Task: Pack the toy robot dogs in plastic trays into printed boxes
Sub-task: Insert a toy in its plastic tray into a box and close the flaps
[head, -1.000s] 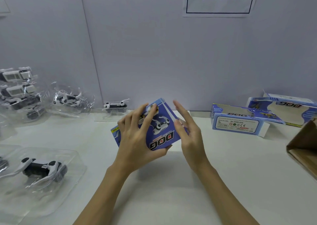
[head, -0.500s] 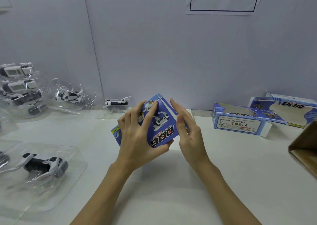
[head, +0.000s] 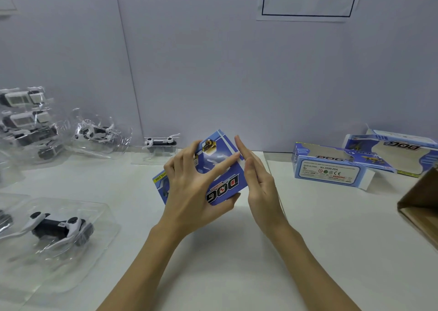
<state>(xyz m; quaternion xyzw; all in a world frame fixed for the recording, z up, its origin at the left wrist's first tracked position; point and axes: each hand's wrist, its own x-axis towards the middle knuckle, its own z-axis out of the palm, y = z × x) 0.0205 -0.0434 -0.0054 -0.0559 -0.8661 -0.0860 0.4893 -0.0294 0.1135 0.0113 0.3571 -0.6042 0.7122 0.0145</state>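
Observation:
A blue printed box [head: 224, 182] marked "DOG" is held tilted above the middle of the white table. My left hand [head: 194, 192] grips it from the left, thumb under its lower edge and fingers spread over its printed face. My right hand [head: 258, 180] stands edge-on at the box's right end, fingers straight and touching that end. A black-and-white toy robot dog [head: 60, 227] lies in a clear plastic tray [head: 99, 251] at the near left. Another dog in a tray [head: 160, 143] stands against the back wall.
Several more trayed dogs [head: 26, 121] are heaped at the far left, with one [head: 94, 133] beside them. Two printed boxes [head: 331, 166] [head: 391, 152] lie at the back right. A brown carton [head: 422, 208] juts in from the right edge.
The box has tipped and shifted slightly in my left hand. My right hand's fingers have closed in against its right end. The view has drifted a little.

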